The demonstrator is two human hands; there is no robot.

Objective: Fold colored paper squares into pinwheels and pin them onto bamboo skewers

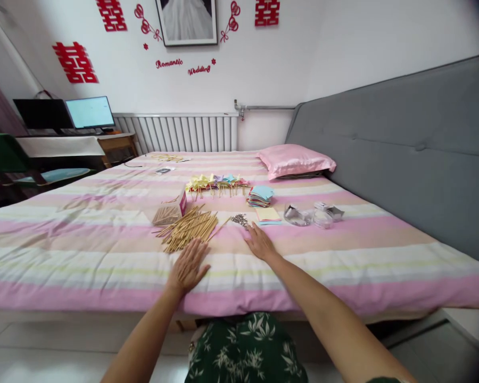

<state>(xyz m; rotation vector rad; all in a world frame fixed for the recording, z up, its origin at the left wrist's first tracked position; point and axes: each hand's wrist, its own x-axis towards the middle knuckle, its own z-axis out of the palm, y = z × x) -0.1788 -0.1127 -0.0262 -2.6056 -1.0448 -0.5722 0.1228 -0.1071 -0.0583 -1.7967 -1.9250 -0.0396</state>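
Observation:
My left hand lies flat on the striped bedspread, fingers stretched out, their tips at the near edge of a loose pile of thin wooden sticks. My right hand rests with its fingers extended beside a small heap of shiny silver pieces, too small to name surely. Neither hand holds anything. Behind the right hand lie a few flat paper squares and a taller stack of coloured paper. Farther back is a row of paper pinwheels on sticks, in yellow, purple, blue and pink.
A clear box of sticks stands left of the pile. Clear plastic containers and a tape-like roll lie to the right. Beyond are a pink pillow and grey headboard. More sticks lie at the bed's far side.

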